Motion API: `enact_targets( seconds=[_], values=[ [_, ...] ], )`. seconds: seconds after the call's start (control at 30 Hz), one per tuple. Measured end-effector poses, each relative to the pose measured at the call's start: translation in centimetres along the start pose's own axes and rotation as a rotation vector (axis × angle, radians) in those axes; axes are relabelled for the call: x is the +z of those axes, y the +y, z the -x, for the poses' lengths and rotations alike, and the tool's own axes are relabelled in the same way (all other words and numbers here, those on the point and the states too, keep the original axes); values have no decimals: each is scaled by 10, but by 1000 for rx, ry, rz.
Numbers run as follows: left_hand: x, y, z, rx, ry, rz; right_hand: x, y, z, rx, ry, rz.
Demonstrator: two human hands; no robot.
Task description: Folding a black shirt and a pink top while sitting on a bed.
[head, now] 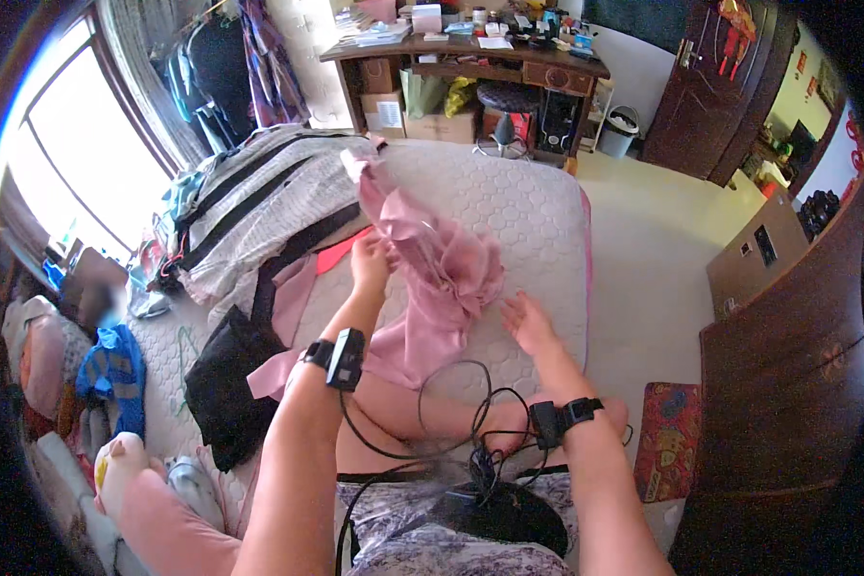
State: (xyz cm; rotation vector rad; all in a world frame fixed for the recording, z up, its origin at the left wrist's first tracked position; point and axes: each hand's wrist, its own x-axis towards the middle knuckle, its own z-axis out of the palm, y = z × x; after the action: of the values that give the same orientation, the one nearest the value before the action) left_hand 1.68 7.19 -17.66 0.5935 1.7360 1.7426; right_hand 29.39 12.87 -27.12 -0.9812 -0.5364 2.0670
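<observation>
A crumpled pink garment (432, 288) lies across the quilted mattress (540, 194), its upper end reaching towards the far left and a pale patch at its tip. My left hand (374, 259) is at the garment's left edge, its fingers bent against the cloth; whether they grip it I cannot tell. To the right of the garment, my right hand (529, 324) is held with its fingers apart and nothing in it. Both wrists wear black strapped devices with cables running down to my lap.
A striped grey and black cloth (273, 194) and a black garment (234, 389) lie to the left. Plush toys (126, 468) sit at the lower left. Beyond the mattress stand a cluttered desk (468, 57) and a round stool (505, 97). A wooden cabinet (785, 403) is at the right.
</observation>
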Motion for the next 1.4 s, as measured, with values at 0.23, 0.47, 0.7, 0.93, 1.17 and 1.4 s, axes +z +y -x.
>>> enact_targets(
  seconds=[0.23,0.47,0.7,0.93,1.17,1.4],
  values=[
    [-57,-91,-15,-243,-13,-146,26,33,-24,-110,-128,339],
    [-38,-170,23,600,-372,-753,51,56,-50,-1007,287,996],
    [-36,-58,51,207,-624,-1611,37,0,-30,-227,74,685],
    [-149,8,-49,402,80,-1482,-15,-49,2,-410,223,-93],
    [-205,19,-68,96,700,-1276,-54,-48,29,-445,297,-77],
    [-77,-19,22,632,-600,-1100,-57,-47,40,-440,388,-146]
  ],
)
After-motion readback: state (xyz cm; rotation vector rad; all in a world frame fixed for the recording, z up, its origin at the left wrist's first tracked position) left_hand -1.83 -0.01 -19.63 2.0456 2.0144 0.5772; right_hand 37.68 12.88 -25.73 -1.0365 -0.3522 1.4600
